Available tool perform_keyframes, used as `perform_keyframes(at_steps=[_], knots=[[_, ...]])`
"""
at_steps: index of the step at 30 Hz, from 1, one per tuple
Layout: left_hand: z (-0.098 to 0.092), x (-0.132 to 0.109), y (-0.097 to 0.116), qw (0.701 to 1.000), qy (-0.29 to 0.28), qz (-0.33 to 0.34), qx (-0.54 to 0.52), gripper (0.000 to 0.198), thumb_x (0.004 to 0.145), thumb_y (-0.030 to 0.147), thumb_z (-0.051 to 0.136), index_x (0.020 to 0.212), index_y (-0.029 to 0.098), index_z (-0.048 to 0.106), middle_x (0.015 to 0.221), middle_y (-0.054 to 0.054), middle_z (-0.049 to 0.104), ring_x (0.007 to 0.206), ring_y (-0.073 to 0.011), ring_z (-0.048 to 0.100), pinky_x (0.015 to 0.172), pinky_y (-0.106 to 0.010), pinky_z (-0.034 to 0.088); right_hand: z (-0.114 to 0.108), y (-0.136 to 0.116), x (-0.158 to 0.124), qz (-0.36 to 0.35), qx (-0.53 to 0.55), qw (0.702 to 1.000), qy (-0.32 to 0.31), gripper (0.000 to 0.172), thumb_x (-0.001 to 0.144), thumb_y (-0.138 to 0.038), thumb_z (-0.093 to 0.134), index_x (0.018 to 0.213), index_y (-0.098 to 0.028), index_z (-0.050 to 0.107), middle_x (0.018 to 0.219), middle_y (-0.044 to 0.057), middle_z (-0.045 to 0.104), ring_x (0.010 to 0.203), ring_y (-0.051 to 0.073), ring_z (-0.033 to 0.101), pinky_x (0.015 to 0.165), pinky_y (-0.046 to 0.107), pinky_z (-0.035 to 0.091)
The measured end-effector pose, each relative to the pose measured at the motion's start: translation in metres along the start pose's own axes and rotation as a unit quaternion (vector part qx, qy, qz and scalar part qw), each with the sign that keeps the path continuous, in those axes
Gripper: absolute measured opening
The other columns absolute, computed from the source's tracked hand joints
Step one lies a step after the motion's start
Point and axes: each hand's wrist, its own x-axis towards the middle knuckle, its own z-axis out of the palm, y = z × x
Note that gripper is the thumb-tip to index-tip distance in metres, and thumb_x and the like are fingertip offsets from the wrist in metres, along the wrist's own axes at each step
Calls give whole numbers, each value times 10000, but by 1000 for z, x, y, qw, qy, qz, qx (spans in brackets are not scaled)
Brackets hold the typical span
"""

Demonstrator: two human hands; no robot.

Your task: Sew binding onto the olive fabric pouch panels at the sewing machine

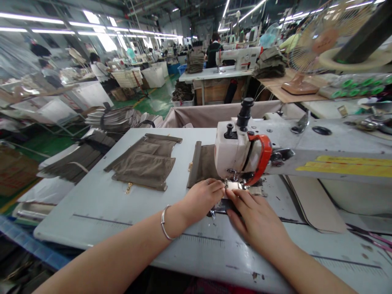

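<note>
A white sewing machine [241,151] with an orange guard stands over the table. Under its head lies a brown fabric piece [203,163], partly hidden by the machine and my fingers. My left hand [205,200], with a silver bangle at the wrist, has its fingers pressed together at the near edge of that fabric, left of the needle area. My right hand [254,212] rests just right of it, fingers spread, tips by the presser foot. Stacked brown pieces [143,163] with small gold metal parts lie on the left of the table.
Beige panels [318,204] lie under the machine arm. Scissors [372,237] are at the right edge. Bundled dark pieces [76,157] stand beyond the table's left side. A fan [301,77] and a second sewing machine [239,57] stand further back. People work in the background.
</note>
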Motion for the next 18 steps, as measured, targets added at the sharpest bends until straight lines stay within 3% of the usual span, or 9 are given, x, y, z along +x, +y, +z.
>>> perform_keyframes(at_steps=[8, 18], knots=[[8, 4, -7, 999, 33, -31, -18, 177, 940, 158, 520, 1092, 122, 603, 1157, -86, 628, 1070, -207, 580, 987, -330, 502, 5, 2, 2, 9, -7, 1000, 6, 501, 954, -366, 467, 1418, -179, 440, 1374, 92, 514, 1113, 288, 520, 908, 445, 440], [10, 7, -9, 998, 22, -53, -38, 168, 937, 162, 527, 1078, 129, 612, 1123, -74, 636, 1057, -207, 583, 998, -328, 479, 5, 1, 4, 20, -9, 1000, 7, 501, 953, -370, 466, 1415, -176, 445, 1376, 103, 514, 1113, 296, 523, 912, 456, 441]])
